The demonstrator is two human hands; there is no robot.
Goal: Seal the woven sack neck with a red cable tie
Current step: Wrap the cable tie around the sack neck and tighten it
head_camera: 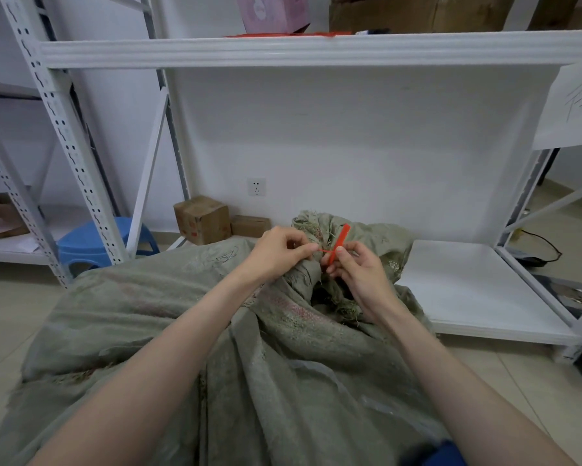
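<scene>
A big green woven sack lay on the floor, its bunched neck at the far end. The left hand pinched the thin tail of the red cable tie at the neck. The right hand pinched its thick end.

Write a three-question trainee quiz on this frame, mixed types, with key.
1. True or false: the left hand pinches the thin end of the red cable tie.
2. Which item stands on the floor to the left of the sack? A) blue stool B) green bucket C) black chair
3. Short answer: which hand holds the tie's wide strap at the bunched top of the sack?

Key: 1 true; 2 A; 3 the right hand.
</scene>
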